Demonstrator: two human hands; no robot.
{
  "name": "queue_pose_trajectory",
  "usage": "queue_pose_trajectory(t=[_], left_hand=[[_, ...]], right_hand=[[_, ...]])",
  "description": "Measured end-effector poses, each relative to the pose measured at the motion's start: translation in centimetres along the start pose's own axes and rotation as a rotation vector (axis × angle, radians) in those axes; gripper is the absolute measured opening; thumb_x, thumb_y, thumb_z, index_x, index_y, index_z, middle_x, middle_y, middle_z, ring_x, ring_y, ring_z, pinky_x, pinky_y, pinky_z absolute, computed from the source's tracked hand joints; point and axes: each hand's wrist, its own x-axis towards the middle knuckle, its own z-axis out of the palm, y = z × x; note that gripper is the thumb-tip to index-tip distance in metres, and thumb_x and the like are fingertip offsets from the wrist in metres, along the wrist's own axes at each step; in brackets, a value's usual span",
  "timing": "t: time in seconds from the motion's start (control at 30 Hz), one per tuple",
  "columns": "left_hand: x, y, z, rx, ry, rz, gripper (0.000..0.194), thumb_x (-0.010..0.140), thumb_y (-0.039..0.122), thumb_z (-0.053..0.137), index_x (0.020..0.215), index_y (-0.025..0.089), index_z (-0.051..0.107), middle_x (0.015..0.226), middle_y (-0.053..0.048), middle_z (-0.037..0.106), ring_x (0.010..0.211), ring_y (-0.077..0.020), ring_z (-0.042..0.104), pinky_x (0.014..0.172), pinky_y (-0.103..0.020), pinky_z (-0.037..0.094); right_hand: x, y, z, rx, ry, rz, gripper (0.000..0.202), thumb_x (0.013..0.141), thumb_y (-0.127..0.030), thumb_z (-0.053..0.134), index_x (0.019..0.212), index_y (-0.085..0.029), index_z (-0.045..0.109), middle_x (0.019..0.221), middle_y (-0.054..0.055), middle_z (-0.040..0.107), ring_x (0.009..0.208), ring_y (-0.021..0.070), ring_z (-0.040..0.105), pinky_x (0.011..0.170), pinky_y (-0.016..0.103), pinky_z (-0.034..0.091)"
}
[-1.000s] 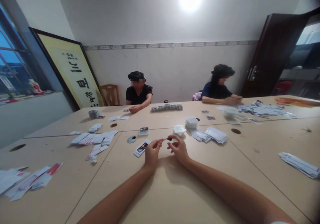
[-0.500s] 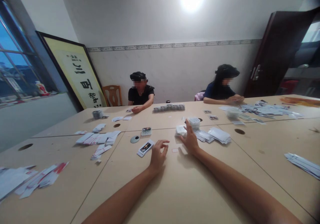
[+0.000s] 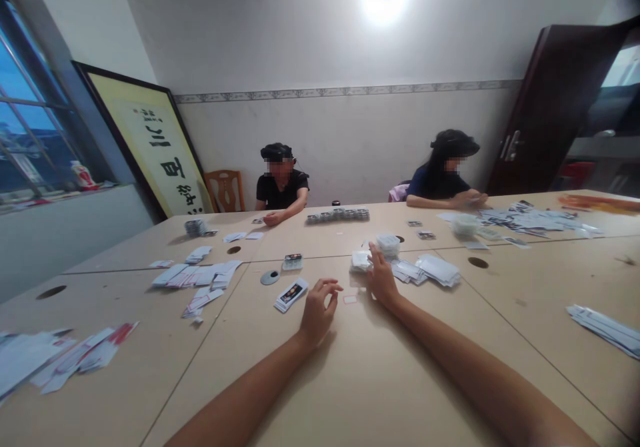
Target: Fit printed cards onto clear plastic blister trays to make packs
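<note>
My left hand [image 3: 319, 310] is over the table, fingers loosely curved and apart, with nothing visible in it. Just left of it lies a small stack of printed cards [image 3: 291, 294], a dark picture on the top one. My right hand [image 3: 383, 282] is raised with its fingers apart and looks empty. Behind its fingers are a whitish stack of clear packs [image 3: 360, 261] and clear plastic boxes [image 3: 388, 244]; whether the fingers touch them I cannot tell. Between my hands a small red-edged label [image 3: 350, 300] lies flat.
A filled clear box [image 3: 293, 262] and a grey round cap [image 3: 270, 278] lie beyond the cards. White paper packets [image 3: 439, 270] are at right, more packets [image 3: 200, 275] at left. Two people sit across the table, near a row of stacked boxes [image 3: 337, 215].
My right hand has shifted slightly, its fingers drawn closer together. My left hand has barely moved, its fingertips a little further right.
</note>
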Motion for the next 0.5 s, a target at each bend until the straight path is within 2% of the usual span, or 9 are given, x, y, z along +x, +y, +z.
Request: queue_pose_trajectory(t=[0.1,0.27,0.5], left_hand=[[-0.10,0.04,-0.01,0.019,-0.011,0.012,0.022,0.090,0.008,0.053,0.090,0.021,0.071,0.107,-0.008,0.070,0.105,-0.0237,0.067,0.094,-0.041,0.050],[-0.13,0.25,-0.10,0.041,-0.030,0.015,0.023,0.090,0.007,0.052,0.090,0.021,0.071,0.108,-0.007,0.071,0.107,-0.0240,0.067,0.095,-0.041,0.049],[-0.08,0.45,-0.22,0.055,-0.038,0.009,0.024,0.089,0.006,0.052,0.088,0.022,0.070,0.108,-0.008,0.071,0.108,-0.0245,0.067,0.095,-0.041,0.048]], right_hand=[[-0.07,0.04,0.12,0.007,0.011,-0.014,0.089,0.074,0.002,0.041,0.159,-0.018,0.023,0.148,0.018,0.053,0.119,0.0253,0.066,0.094,0.043,0.057],[-0.24,-0.04,0.37,0.006,0.033,-0.025,0.090,0.072,0.004,0.041,0.158,-0.019,0.026,0.149,0.018,0.053,0.120,0.0262,0.065,0.096,0.045,0.056],[-0.25,-0.49,0.17,-0.004,0.099,-0.026,0.095,0.078,0.004,0.036,0.163,-0.024,0.004,0.160,0.018,0.040,0.121,0.0231,0.065,0.096,0.043,0.055]])
